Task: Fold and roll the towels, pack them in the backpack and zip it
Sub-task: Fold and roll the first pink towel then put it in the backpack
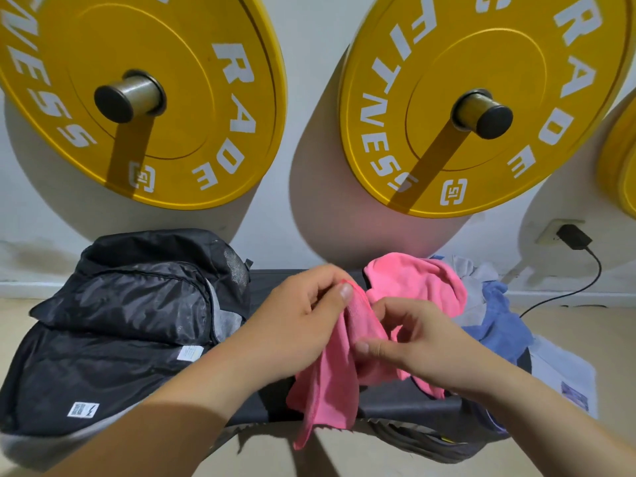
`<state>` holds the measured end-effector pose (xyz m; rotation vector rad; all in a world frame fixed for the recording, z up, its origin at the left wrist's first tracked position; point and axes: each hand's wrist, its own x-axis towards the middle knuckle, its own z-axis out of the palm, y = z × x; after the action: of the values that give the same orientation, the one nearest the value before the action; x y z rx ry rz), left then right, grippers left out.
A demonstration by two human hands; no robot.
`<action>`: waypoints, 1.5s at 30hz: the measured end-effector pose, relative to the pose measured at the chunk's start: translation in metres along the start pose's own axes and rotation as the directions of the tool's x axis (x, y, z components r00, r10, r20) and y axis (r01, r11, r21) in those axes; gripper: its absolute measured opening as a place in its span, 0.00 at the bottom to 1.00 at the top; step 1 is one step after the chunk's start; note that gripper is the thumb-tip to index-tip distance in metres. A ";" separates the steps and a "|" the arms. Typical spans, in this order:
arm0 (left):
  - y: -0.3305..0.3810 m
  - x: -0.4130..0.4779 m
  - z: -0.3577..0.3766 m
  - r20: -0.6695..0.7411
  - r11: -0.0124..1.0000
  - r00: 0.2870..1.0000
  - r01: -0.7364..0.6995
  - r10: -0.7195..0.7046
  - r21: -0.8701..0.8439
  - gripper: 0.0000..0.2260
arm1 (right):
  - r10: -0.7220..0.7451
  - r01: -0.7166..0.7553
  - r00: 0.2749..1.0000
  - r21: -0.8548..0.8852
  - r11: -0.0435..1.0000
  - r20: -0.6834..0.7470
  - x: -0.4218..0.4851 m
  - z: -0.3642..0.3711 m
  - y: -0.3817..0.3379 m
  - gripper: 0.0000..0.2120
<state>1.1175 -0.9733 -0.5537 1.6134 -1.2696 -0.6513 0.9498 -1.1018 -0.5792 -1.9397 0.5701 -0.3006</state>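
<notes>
Both hands, left hand (303, 311) and right hand (418, 342), pinch pink towel (330, 373).

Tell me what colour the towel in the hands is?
Pink. The towel that both hands pinch shows plainly in the head view.

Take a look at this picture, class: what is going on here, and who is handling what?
A person holds a pink towel in both bare hands above a black bench. The left hand pinches its upper edge and the right hand grips the cloth just below; the rest hangs crumpled, not yet folded or rolled. A blue towel and a grey towel lie heaped at the right. The black backpack sits at the left.
</notes>
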 end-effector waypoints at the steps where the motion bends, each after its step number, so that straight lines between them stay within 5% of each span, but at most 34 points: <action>1: 0.005 0.001 -0.002 -0.048 0.998 0.999 -0.022 0.019 -0.054 0.09 | -0.007 0.008 1.000 -0.052 0.999 0.022 0.001 0.000 0.004 0.09; 3: 0.014 0.001 -0.008 -0.157 0.992 0.985 -0.081 0.064 -0.102 0.10 | 0.016 -0.012 0.998 -0.083 0.996 0.053 0.001 -0.002 0.009 0.08; 6: 0.013 0.001 -0.014 -0.346 0.987 0.925 -0.131 0.155 0.092 0.10 | 0.089 -0.066 0.993 -0.257 0.964 0.078 0.003 -0.005 0.021 0.10; 9: -0.006 0.004 -0.015 -0.409 0.973 0.903 -0.038 0.131 0.228 0.08 | 0.200 -0.190 0.980 -0.324 0.927 -0.002 0.006 -0.009 0.041 0.19; 14: -0.042 0.011 -0.028 -0.456 0.960 0.890 0.142 -0.017 0.242 0.08 | 0.333 -0.331 0.938 0.041 0.943 -0.095 0.002 -0.021 0.044 0.18; 21: -0.049 0.014 -0.035 -0.501 0.939 0.856 0.267 -0.127 0.217 0.10 | 0.322 -0.207 0.922 0.427 0.880 -0.215 0.000 -0.043 0.040 0.08; 27: -0.050 0.013 -0.035 -0.488 0.947 0.866 0.241 -0.110 0.213 0.09 | 0.208 -0.075 0.899 0.333 0.940 -0.384 -0.004 -0.056 0.032 0.09; 31: -0.041 0.012 -0.045 -0.589 0.974 0.807 0.088 0.052 0.208 0.08 | 0.157 -0.143 0.877 0.065 0.988 -0.454 -0.007 -0.064 0.026 0.08; 34: -0.041 0.012 -0.046 -0.531 0.975 0.847 0.079 0.044 0.208 0.08 | 0.088 -0.171 0.884 -0.142 0.975 -0.459 -0.007 -0.067 0.023 0.12; 40: -0.043 0.007 -0.040 -0.451 0.964 0.892 0.110 0.012 0.243 0.07 | 0.263 -0.191 0.915 0.245 0.951 -0.305 -0.012 -0.062 0.016 0.04; 45: -0.043 0.005 -0.040 -0.453 0.965 0.891 0.107 0.013 0.239 0.08 | 0.336 -0.319 0.808 0.120 0.940 -0.484 -0.007 -0.059 0.035 0.09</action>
<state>1.1716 -0.9635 -0.5749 1.8783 -0.9956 -0.1165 0.9086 -1.1570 -0.5859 -1.6863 1.2207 -0.5927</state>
